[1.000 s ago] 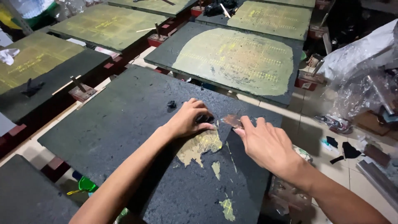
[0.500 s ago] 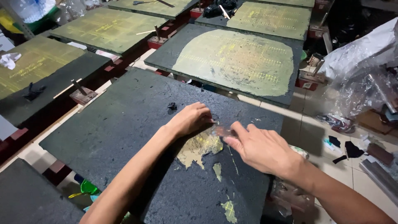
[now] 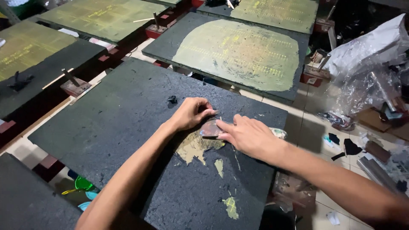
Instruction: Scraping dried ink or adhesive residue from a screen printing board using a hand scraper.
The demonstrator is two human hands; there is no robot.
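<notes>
A dark, rough-coated board [image 3: 115, 115] lies in front of me, with bare yellowish patches [image 3: 196, 147] where the coating is gone. My left hand [image 3: 191, 113] rests on the board with fingers curled, its fingertips at the edge of a thin, shiny peeled flap [image 3: 209, 127]. My right hand [image 3: 247, 136] lies flat just right of it, the forefinger pressing on the same flap. A small black lump [image 3: 172, 99] sits on the board left of my left hand.
Further boards with large yellow-green cleared areas [image 3: 238, 53] stand behind and to the left [image 3: 25, 47]. Crumpled clear plastic [image 3: 366, 64] and scraps lie on the tiled floor [image 3: 349, 145] at the right. Green and blue items [image 3: 83, 185] sit under the board's near left edge.
Both hands shifted slightly left along the board, and the view moved closer. My right hand's fingers now lie on the shiny flap between the hands.
</notes>
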